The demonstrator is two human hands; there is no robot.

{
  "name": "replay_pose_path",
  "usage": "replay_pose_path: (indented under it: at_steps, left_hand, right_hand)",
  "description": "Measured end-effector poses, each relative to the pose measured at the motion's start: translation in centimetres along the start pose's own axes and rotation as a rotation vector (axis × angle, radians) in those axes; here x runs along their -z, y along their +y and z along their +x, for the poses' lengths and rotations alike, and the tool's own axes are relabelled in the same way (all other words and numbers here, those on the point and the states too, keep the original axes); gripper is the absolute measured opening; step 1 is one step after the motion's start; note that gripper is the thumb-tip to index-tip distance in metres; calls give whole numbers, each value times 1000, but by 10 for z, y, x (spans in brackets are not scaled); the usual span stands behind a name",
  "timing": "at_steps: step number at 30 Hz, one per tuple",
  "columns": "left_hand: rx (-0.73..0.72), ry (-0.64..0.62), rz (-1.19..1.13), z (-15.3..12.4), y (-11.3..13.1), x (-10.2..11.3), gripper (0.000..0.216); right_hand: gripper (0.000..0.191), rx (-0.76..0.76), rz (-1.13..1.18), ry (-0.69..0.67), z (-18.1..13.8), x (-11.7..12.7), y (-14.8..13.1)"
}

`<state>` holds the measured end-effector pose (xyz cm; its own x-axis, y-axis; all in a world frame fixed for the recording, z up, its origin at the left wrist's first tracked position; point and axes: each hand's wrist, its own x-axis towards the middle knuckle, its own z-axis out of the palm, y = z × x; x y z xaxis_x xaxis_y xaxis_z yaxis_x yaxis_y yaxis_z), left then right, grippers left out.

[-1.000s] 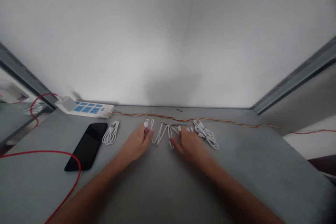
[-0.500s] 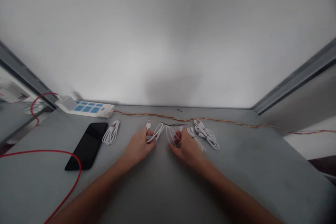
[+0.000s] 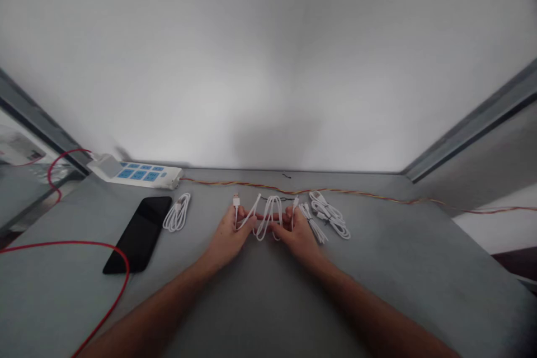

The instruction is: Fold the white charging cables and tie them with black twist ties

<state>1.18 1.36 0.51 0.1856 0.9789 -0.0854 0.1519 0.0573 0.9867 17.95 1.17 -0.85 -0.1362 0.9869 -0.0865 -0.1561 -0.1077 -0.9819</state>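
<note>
- Left hand: thumb and fingers pinched on one side of the white cable, mid-frame, just below center; flat metal-tipped plug sticks up past the fingers.
- Right hand: closed on the other side of the same cable, small end connector pointing up; exact finger contact partly hidden.
- Between hands: cable in loose zigzag folds. Fingertips look near each other behind; can't tell if touching.
- Risk: folds spring open or slip out if either pinch loosens; nothing visible binds them.
- Risk: uneven folds could cross and tangle if the hands close at different heights.
- Dark tie just behind the folds, could snag or get pushed back.
- Right of center: short white bundle, then coiled white cable. Close to the right hand; a wide elbow or knuckle swing could knock them.
- Left of frame: another white coil, black phone, red cord across its lower end; a forearm catching the cord could drag the phone.
</note>
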Motion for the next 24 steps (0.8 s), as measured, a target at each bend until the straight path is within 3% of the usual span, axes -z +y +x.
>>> replay_pose_path:
  at_steps: [4,14,16,19,24]
  left_hand:
    - [4,9,-54,2,-4,2,36]
    - [212,-94,-215,2,-2,-1,51]
    - [237,-120,-232,1,-2,-1,45]
    - [255,-148,-261,0,-3,-2,41]
    - [210,-195,-288,-3,-4,-6,58]
  right_hand:
    - [41,20,-18,66,1,1,0]
    - [36,91,-206,66,1,7,10]
    - [36,93,-249,86,0,6,10]
    - [35,133,-287,116,-1,5,10]
    - [31,142,-416,109,-3,2,6]
